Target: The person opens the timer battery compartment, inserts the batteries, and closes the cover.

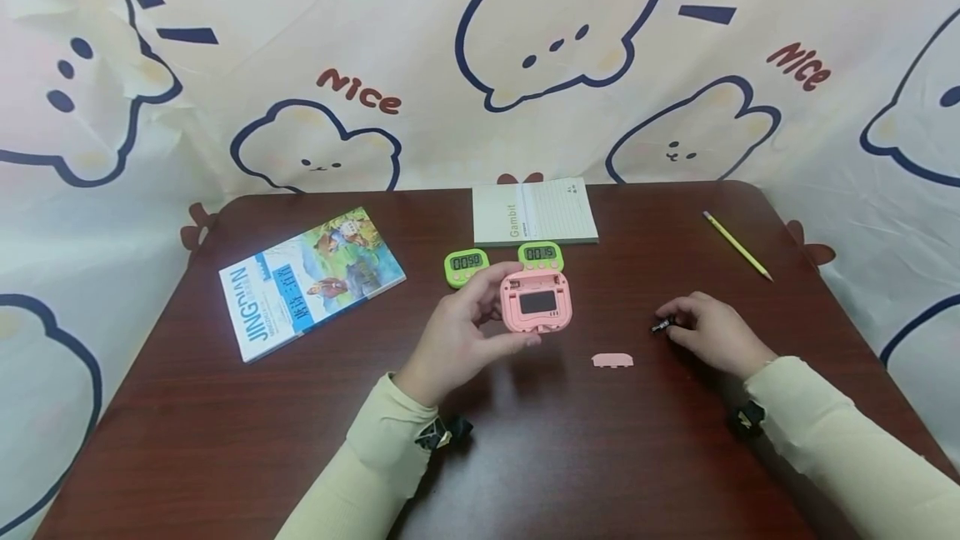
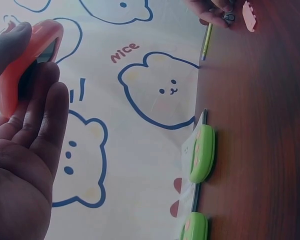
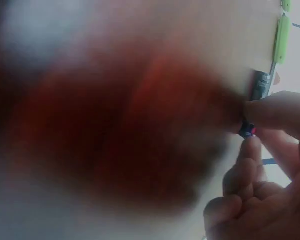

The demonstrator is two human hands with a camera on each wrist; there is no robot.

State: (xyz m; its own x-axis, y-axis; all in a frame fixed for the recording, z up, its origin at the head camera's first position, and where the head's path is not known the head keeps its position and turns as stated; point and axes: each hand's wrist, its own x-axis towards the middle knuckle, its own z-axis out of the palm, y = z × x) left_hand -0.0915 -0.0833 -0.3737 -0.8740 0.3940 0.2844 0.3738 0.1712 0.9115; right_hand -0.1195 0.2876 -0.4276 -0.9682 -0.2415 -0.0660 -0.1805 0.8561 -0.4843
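Note:
My left hand (image 1: 463,332) holds a pink digital timer (image 1: 536,301) upright above the table, thumb below and fingers above, at its left side. The timer's back faces me, with an uncovered battery slot along the top; what lies in the slot is too small to tell. To the right, my right hand (image 1: 708,330) pinches a small black battery (image 3: 260,85) between thumb and fingers, low over the tabletop. A second battery may be there, but the fingers hide part of it. Between the hands a pink battery cover (image 1: 612,360) lies on the table.
Two green timers (image 1: 466,267) stand behind the pink one, near a notepad (image 1: 555,211) at the back edge. A picture-covered book (image 1: 311,283) lies on the left. At the right back is a yellow pencil (image 1: 737,246). All are on a dark brown table (image 1: 225,440).

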